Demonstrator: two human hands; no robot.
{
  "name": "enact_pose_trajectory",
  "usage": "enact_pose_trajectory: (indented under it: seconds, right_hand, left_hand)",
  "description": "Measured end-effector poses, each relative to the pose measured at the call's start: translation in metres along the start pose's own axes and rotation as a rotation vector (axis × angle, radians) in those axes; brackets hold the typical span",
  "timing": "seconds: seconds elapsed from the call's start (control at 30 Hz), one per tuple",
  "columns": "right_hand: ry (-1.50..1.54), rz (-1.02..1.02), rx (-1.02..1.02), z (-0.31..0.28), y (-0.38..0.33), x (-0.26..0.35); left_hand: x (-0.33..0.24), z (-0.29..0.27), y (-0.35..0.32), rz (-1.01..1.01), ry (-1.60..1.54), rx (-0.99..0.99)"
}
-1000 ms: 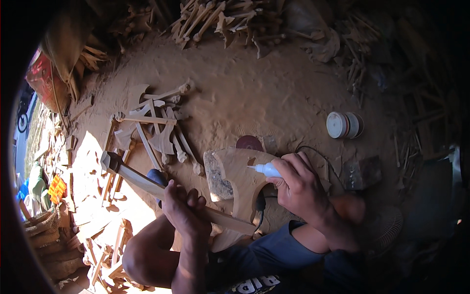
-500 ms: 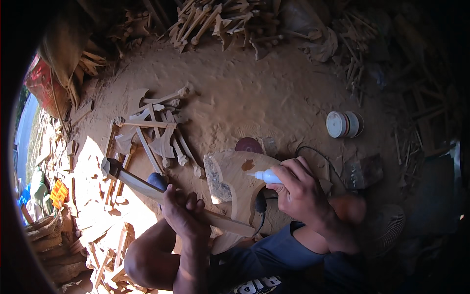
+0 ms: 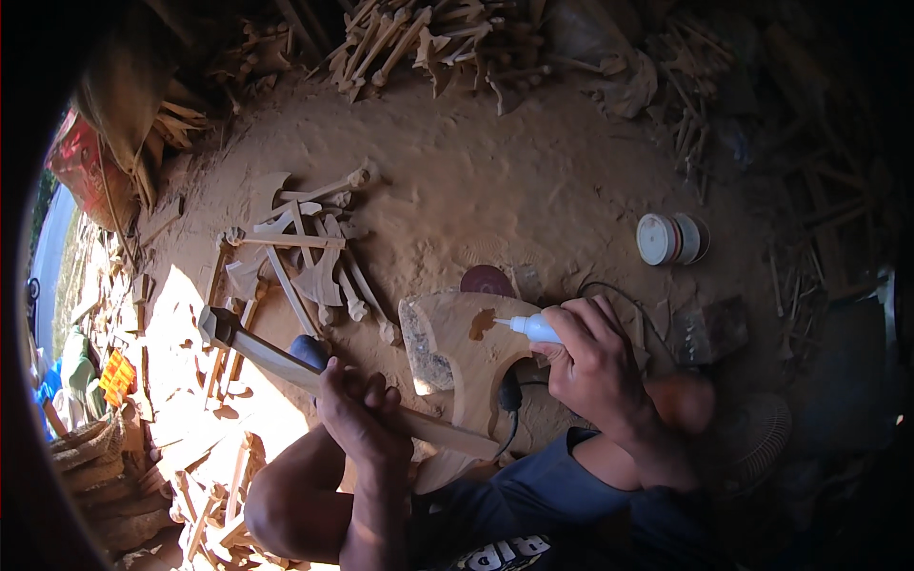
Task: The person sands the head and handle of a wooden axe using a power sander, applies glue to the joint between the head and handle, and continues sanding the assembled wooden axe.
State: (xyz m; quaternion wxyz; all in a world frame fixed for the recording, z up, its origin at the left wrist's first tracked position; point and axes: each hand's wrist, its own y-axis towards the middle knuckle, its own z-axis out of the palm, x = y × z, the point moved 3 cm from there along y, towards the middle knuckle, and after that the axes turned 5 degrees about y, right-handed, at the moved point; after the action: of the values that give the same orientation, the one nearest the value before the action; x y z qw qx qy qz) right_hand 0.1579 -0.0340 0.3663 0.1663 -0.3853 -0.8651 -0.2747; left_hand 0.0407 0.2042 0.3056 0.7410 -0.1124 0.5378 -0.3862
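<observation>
My left hand (image 3: 364,411) is closed round the wooden handle of a hammer (image 3: 271,364), whose dark head points to the left. In my right hand (image 3: 605,366) is a small white squeeze bottle (image 3: 538,328) with a thin nozzle pointing left. That nozzle tip is over a flat, curved wooden piece (image 3: 471,381), just right of a brown wet patch (image 3: 483,324). The curved piece lies across a rough stone block (image 3: 424,347) in front of my lap, and the hammer's handle crosses over its lower part.
A dark red sanding disc (image 3: 487,281) shows behind the curved piece, with a black cord (image 3: 515,419) near it. Sticks and axe-shaped wooden pieces (image 3: 305,247) lie left on the dusty ground. A white tub (image 3: 659,239) sits right; more wood (image 3: 405,43) is piled far back.
My right hand has drawn the bottle slightly to the right and its nozzle has shifted right with it. The brown patch looks longer toward its lower end. My left hand stays nearly still.
</observation>
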Motion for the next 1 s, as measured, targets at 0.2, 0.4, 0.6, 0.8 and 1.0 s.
enact_pose_trajectory:
  seconds: [0.2,0.4,0.6,0.8,1.0]
  right_hand:
    - [-0.055,-0.008,-0.049,-0.0020,-0.0009,0.0017]
    - [0.009,-0.028,-0.031,0.0005,-0.0001,0.0038]
    - [0.006,-0.023,-0.078,-0.0024,0.0054,0.0007]
    - [-0.018,-0.010,-0.080,-0.0021,0.0040,-0.0013]
    - [0.003,0.006,-0.090,0.0041,0.0050,-0.0011]
  left_hand:
    - [0.0000,0.0025,-0.0018,-0.006,-0.006,-0.005]
    - [0.0002,0.0017,-0.0015,0.009,0.003,0.020]
    - [-0.0007,0.0027,-0.0019,0.001,0.009,0.018]
    - [-0.0015,0.0028,-0.0023,0.000,-0.005,0.045]
    - [-0.0035,0.0015,-0.0021,0.022,0.001,0.026]
